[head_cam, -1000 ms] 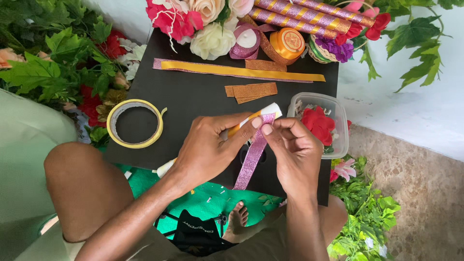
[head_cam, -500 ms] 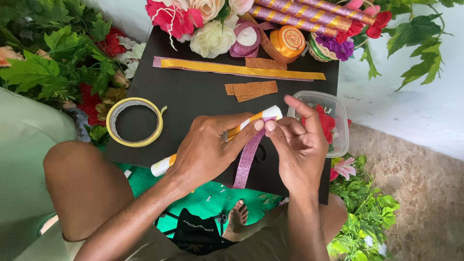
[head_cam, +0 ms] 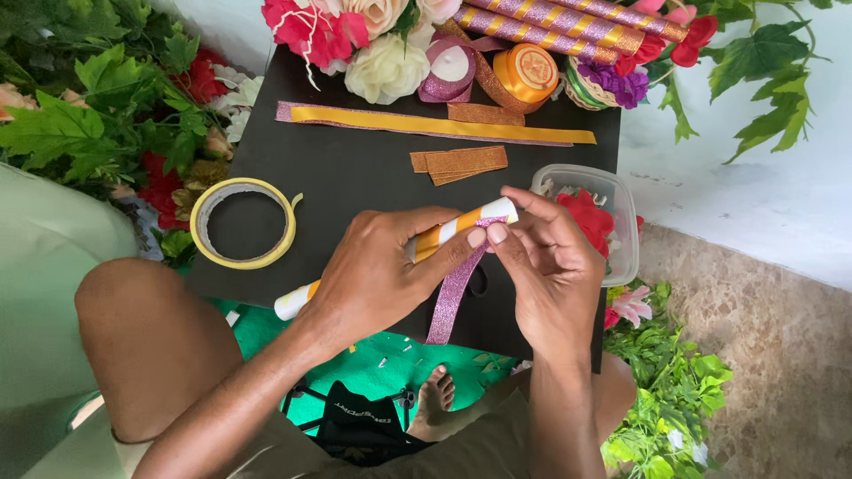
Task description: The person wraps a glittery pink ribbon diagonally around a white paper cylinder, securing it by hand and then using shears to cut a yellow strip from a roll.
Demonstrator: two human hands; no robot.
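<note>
The left hand (head_cam: pixel 377 275) was clenched around a white stick (head_cam: pixel 444 238) partly wrapped in gold ribbon, holding it slanted above the black board (head_cam: pixel 355 186) that lay across the person's knees. The right hand (head_cam: pixel 550 257) pinched the stick's upper end, thumb and forefinger meeting the left thumb over a strip of pink glitter ribbon (head_cam: pixel 451 297), which hung down from the stick toward the board's near edge. A roll of yellow tape (head_cam: pixel 247 222) lay flat on the board to the left, well apart from the hands. Farther up lay folded gold strips (head_cam: pixel 460 162) and a long gold and pink band (head_cam: pixel 426 126). Just beside the right hand stood a clear plastic tub (head_cam: pixel 626 217) (red flowers inside). Finished wrapped sticks (head_cam: pixel 568 25) rested among artificial flowers at the far edge
</note>
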